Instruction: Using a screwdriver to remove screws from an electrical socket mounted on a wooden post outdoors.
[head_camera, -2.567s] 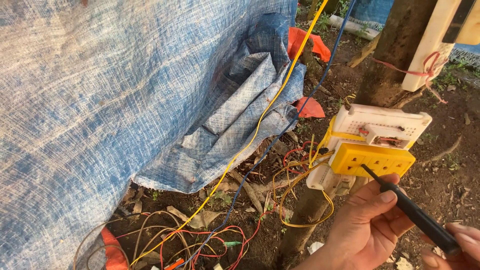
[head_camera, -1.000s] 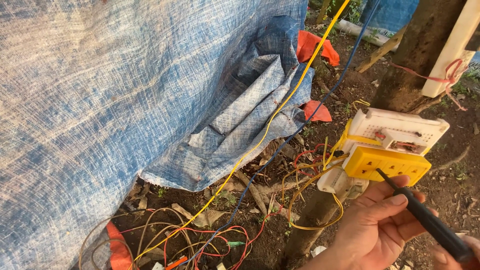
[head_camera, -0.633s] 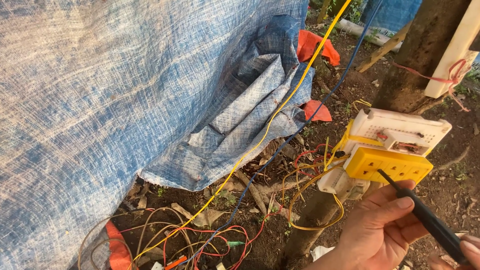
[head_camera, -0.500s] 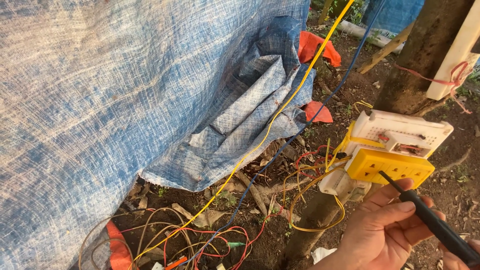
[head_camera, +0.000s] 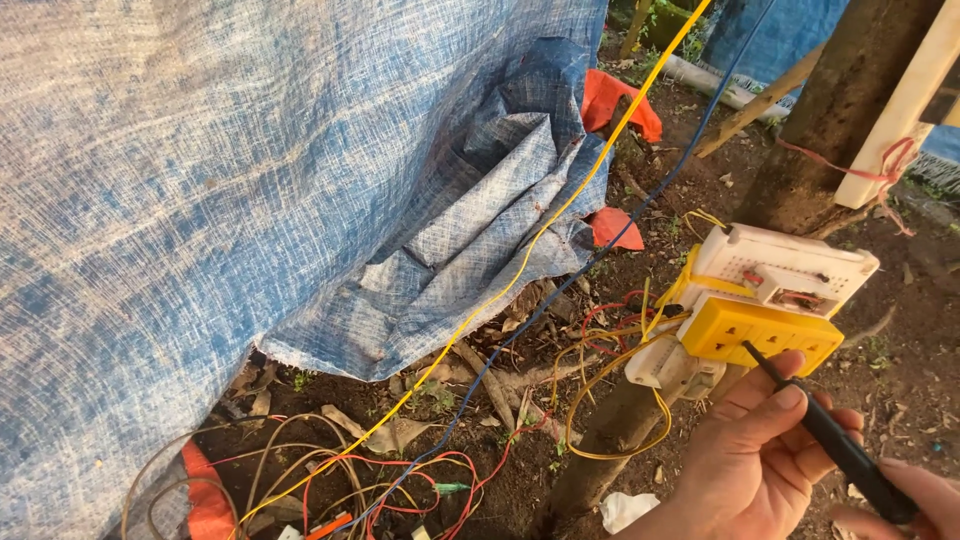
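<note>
1. Blue woven tarpaulin (head_camera: 220, 170): fills the left and centre of the view, its lower hem folded and lifted off the soil.

2. Loose wires (head_camera: 360, 480): red, yellow and tan loops tangled on the ground below the hem, beside an orange scrap at bottom left.

3. Yellow wire (head_camera: 520, 270) and blue wire (head_camera: 600, 255): run side by side on a diagonal from the tangle up to the top edge.

4. Orange plastic scraps (head_camera: 620, 100): lie on the soil beyond the tarpaulin's fold.

5. Yellow socket block (head_camera: 760, 335): fixed against a thin stake, with a white housing (head_camera: 785, 265) just above and behind it; yellow and red leads curl out on its left. Against the pictures of a moment ago the block sits in the same place; only the view has drifted slightly.

6. Left hand (head_camera: 750, 460): below the block, palm toward the camera, fingers (head_camera: 775, 400) half curled with the tips just under the block's lower edge and the tool lying across them.

7. Black screwdriver (head_camera: 830, 445): slim shaft, tip touching the block's front face, much as it was before; judged to be probing or working one slot, with nothing yet shifted on the block.

8. Right hand (head_camera: 895, 500): at the bottom right corner, mostly out of frame, fingers closed on the screwdriver's handle end.

9. Tree trunk (head_camera: 840, 110) and pale wooden batten (head_camera: 900, 110): upper right, bound with red cord.
</note>
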